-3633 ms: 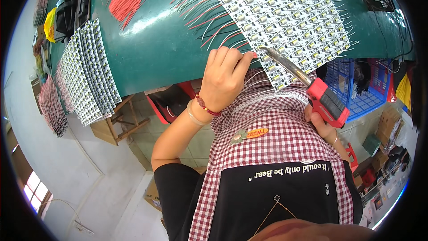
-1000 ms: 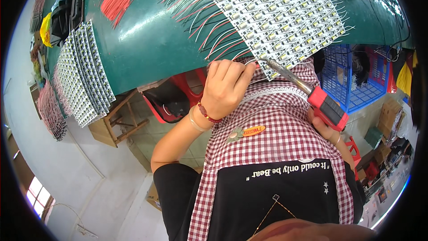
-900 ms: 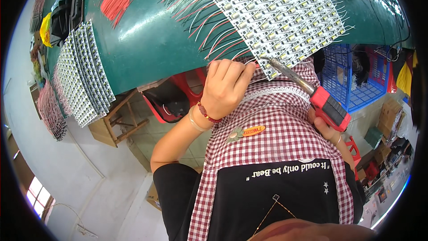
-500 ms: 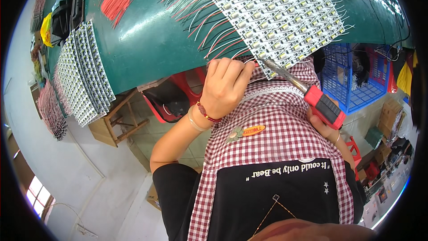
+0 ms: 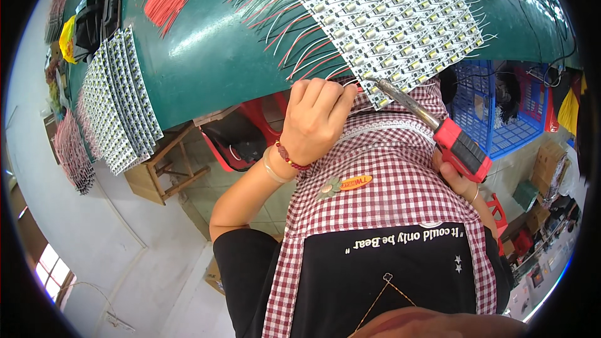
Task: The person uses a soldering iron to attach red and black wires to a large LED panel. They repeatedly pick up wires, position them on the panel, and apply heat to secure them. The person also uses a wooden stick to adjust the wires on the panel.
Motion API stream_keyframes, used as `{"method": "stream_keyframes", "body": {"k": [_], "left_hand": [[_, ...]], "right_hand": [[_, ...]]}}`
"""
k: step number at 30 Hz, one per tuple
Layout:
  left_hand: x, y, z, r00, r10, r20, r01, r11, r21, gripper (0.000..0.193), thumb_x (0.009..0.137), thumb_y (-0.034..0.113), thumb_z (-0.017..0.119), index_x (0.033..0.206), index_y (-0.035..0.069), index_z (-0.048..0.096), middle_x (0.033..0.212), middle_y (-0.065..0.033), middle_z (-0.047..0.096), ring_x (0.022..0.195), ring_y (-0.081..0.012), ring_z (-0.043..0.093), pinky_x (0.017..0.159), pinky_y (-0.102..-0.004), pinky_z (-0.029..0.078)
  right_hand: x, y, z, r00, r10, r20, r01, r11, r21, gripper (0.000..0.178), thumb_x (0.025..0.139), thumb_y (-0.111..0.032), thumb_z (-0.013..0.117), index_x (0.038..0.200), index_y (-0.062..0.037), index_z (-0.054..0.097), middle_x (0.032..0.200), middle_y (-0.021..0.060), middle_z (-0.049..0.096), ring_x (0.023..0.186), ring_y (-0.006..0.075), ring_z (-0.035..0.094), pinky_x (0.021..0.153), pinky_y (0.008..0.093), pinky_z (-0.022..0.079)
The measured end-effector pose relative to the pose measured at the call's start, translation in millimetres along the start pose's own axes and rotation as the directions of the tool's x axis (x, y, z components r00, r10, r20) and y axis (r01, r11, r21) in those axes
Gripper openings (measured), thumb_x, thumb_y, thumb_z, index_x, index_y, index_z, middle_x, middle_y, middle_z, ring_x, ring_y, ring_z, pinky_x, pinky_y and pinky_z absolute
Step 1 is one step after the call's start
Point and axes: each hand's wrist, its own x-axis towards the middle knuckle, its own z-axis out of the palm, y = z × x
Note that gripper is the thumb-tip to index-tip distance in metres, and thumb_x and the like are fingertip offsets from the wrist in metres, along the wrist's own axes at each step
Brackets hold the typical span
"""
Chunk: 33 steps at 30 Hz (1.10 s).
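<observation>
Iron [image 5: 462, 147] shifted cornerward, boards [image 5: 388, 19] beside left grip [image 5: 316, 116]

The white LED circuit-board panel [image 5: 394, 25] lies face up and slantwise, crowded with rows of pale yellow chips and small dark parts. Red, white and black lead wires [image 5: 308, 56] fan out from its left edge; short pale wires bristle along its right. Over its near corner slants a soldering iron [image 5: 446, 133], its darkened metal tip right at the board, whether touching I can't tell, its red-and-black handle beyond the panel's near edge.
</observation>
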Motion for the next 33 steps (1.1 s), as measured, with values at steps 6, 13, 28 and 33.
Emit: {"method": "stream_keyframes", "body": {"k": [6,13,28,33], "left_hand": [[0.7,-2.4,-2.1,0.999,-0.023,-0.026,0.022,0.999,-0.046,0.029,0.065,-0.003,0.07,0.093,0.003,0.067,0.078,-0.0034,0.053,0.072,-0.0207,0.052,0.064,-0.0331,0.038],[-7.1,5.8,2.5,0.994,-0.044,-0.098,0.034,0.995,-0.097,0.033,0.062,-0.008,0.071,0.093,0.001,0.067,0.079,-0.005,0.053,0.072,-0.0218,0.052,0.061,-0.0334,0.039],[-9.8,3.4,8.4,0.997,-0.043,-0.068,0.039,0.997,-0.061,0.03,0.065,-0.005,0.069,0.095,0.0,0.069,0.076,-0.0035,0.051,0.068,-0.0193,0.049,0.059,-0.0319,0.037],[-12.6,3.2,9.8,0.997,-0.033,-0.072,0.03,0.998,-0.046,0.031,0.065,-0.003,0.068,0.095,0.001,0.07,0.076,-0.0031,0.05,0.067,-0.0188,0.049,0.059,-0.0314,0.037]], "right_hand": [[-2.9,1.2,0.5,0.999,0.015,-0.039,-0.014,1.0,0.028,0.018,0.075,-0.024,0.065,0.071,-0.007,0.059,0.066,0.0045,0.057,0.059,0.0258,0.055,0.054,0.036,0.041],[-11.8,5.1,-2.5,0.996,0.094,0.005,-0.094,0.985,0.143,0.019,0.078,-0.024,0.065,0.073,-0.0064,0.059,0.064,0.0028,0.055,0.058,0.0229,0.053,0.054,0.0336,0.039],[1.1,11.5,5.0,0.997,0.08,0.013,-0.081,0.968,0.236,0.02,0.074,-0.022,0.069,0.075,-0.0044,0.06,0.067,0.0053,0.056,0.06,0.0233,0.053,0.056,0.0338,0.041],[-0.6,16.1,4.8,0.998,0.067,0.016,-0.069,0.984,0.166,0.017,0.073,-0.02,0.067,0.075,-0.0044,0.06,0.067,0.006,0.057,0.059,0.0246,0.053,0.054,0.035,0.04]]}}
